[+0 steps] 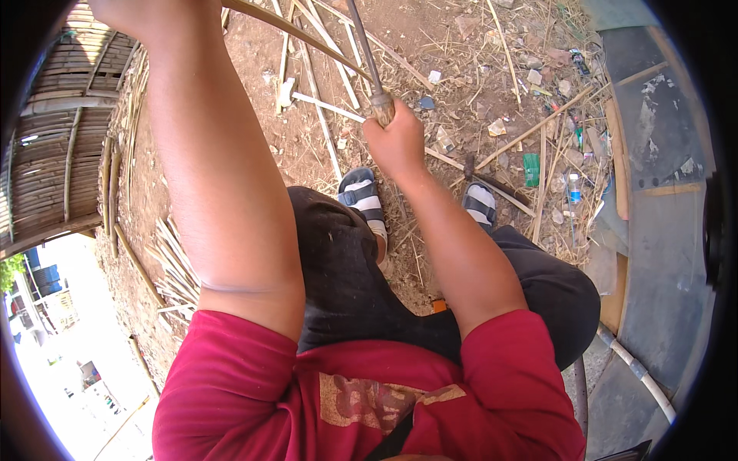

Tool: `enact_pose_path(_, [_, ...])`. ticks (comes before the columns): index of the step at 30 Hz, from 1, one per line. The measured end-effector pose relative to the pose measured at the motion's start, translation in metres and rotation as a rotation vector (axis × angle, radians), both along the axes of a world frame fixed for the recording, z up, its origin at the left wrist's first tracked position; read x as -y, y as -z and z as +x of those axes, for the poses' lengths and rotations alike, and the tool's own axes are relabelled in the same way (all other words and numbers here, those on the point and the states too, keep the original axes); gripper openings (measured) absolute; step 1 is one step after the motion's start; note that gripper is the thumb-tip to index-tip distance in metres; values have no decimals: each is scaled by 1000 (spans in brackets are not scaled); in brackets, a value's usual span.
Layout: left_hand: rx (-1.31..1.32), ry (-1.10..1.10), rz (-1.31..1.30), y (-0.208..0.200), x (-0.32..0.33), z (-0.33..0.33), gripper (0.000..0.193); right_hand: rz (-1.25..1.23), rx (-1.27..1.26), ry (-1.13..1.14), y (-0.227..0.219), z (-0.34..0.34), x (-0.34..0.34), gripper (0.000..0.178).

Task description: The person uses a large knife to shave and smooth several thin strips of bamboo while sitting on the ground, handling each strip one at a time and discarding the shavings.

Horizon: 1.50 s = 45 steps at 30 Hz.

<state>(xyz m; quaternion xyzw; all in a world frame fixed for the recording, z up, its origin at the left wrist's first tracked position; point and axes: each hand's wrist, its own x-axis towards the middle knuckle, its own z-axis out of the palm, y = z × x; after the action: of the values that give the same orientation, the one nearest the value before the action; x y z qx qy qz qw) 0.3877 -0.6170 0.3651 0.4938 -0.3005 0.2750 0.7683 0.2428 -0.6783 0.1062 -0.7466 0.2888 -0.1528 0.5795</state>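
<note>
Tool point(364, 50) with a long dark shaft and a worn, wood-like handle point(382, 110) sits at the upper middle of the frame, and the right hand point(396, 142) has its fingers wrapped around that handle. It looks stiff and probably heavier toward the shaft, so the handle is the place to hold; whether the shaft carries an edge cannot be made out.

A brown strip point(304, 34) slants from the top edge to just beside the handle's upper end, contact unclear. It should be light, springy and apt to splinter, best gripped on its flat faces. The left hand point(146, 11) is cut off at the upper left; whether its fingers hold anything cannot be told.

Farther out lie pale sticks point(173, 261) at left and a dark panel point(665, 123) at right.
</note>
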Motion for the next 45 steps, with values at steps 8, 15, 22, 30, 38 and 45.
enact_pose_path(8, [27,-159,-6,5,11,-12,31,-109,-336,-19,92,-10,-8,47])
enact_pose_path(15, [149,-42,-3,5,15,-6,31,-30,-294,23,55,-12,4,38])
enact_pose_path(22, [39,-281,42,7,12,-5,33,-92,14,11,-4,4,-8,35])
enact_pose_path(30, [-26,-197,-19,1,17,-6,32,-47,-444,-58,86,-22,9,44])
enact_pose_path(38, [11,-170,19,5,19,-22,33,-72,30,33,8,2,8,38])
enact_pose_path(45, [19,-242,60,4,19,-13,34,-124,-329,50,93,-18,-16,35])
